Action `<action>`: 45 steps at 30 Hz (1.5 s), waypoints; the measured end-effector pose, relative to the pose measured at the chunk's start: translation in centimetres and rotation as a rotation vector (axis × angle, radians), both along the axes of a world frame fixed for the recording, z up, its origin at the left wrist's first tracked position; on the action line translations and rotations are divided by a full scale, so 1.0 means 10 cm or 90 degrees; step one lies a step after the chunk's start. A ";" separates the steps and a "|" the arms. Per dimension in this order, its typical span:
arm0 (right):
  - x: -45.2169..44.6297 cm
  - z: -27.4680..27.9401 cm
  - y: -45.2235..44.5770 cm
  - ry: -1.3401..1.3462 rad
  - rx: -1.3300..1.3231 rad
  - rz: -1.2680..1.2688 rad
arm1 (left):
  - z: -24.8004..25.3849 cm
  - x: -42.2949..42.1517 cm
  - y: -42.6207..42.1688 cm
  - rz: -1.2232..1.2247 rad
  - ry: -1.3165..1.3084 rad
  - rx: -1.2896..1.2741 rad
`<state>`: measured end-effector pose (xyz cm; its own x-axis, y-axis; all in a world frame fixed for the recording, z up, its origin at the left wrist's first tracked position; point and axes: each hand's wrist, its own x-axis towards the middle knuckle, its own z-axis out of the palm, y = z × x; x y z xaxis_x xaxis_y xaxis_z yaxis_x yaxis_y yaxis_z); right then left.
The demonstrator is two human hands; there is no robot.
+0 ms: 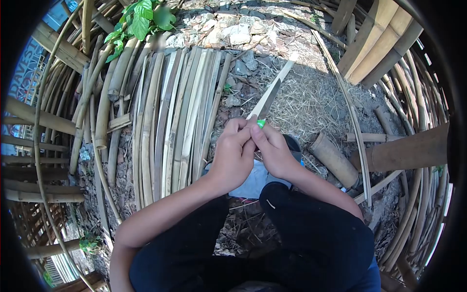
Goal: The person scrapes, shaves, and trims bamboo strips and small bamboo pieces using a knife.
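Note:
Both of my hands meet in front of my knees. My left hand (232, 155) is closed round the near end of a pale split bamboo strip (277, 82), which points away and up to the right. My right hand (275, 152) presses against the left, its fingers wrapped round a knife (261, 123) whose green handle end shows between the hands. A grey blade appears to lie along the strip's right side. Fingers hide most of the handle and the strip's lower end.
A row of split bamboo strips (187, 117) lies on the ground to the left. Dry shavings (311, 97) cover the soil ahead. A cut bamboo section (334, 159) and a thick pole (408, 148) are at right. Bamboo stacks stand both sides; a leafy plant (141, 22) grows at upper left.

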<state>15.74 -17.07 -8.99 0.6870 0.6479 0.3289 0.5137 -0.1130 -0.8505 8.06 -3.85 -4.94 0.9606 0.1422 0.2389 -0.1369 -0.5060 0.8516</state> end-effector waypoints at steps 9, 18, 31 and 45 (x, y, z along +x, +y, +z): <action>0.10 -0.45 -0.30 0.534 0.103 -0.138 | -1.10 -0.35 1.18 -0.029 0.496 0.197; -0.11 -0.52 -0.31 0.651 0.137 -0.115 | -1.65 -1.78 1.56 -0.206 0.800 0.010; -0.18 -0.47 -0.33 0.637 0.016 -0.139 | -1.07 -1.26 1.53 -0.012 0.745 -0.578; -0.23 -0.49 -0.36 0.464 0.067 0.003 | -0.38 -0.65 1.03 -0.052 0.502 -0.510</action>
